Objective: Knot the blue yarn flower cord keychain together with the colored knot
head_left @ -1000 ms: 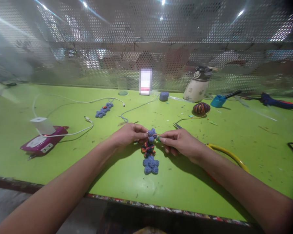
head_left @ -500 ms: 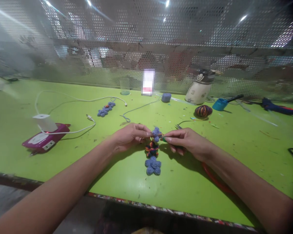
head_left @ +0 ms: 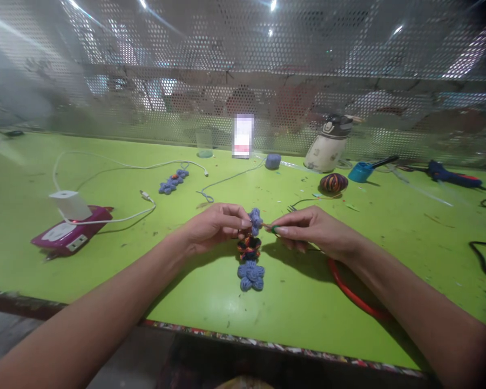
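One left hand (head_left: 221, 224), fingers pinching the far blue flower (head_left: 256, 220) by its left edge; flower strip (head_left: 250, 275) between the hands, long axis near-far, left hand nearer; right of it, small green item (head_left: 274, 229) pinched in right hand (head_left: 314, 231).
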Demonstrator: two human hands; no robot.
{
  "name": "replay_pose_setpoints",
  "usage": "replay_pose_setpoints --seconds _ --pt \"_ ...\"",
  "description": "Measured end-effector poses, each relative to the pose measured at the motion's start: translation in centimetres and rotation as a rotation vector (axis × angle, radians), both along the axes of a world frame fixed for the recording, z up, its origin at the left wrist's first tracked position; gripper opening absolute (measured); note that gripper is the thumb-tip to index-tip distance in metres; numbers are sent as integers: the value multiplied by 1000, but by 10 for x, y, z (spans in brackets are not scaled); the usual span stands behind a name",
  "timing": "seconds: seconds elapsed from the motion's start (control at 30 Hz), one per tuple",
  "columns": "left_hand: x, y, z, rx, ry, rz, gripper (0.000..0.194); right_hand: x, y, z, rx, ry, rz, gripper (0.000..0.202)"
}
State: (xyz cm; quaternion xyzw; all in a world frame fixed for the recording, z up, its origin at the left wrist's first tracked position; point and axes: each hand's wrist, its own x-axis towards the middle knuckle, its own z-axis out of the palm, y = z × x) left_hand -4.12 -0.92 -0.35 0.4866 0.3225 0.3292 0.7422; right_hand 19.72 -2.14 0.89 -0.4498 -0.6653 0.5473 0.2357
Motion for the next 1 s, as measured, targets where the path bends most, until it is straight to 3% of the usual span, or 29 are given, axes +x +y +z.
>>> replay_pose_setpoints --seconds 0.2,0.33,0.5,0.83,1.0 --pt "2 -3 1 -43 -16 -2 7 6 -2 14 174 -126 46 35" --pt "3 -4 1 -63 9 -49 6 11 -4 24 357 -244 109 33" --pt "3 -6 2 -82 33 -118 8 15 -7 32 456 -283 178 25" --pt "3 -8 -2 -30 139 -317 12 21 -7 38 362 -251 309 19" --pt "3 -10 0 -13 163 -361 13 21 -2 31 198 -195 377 21"
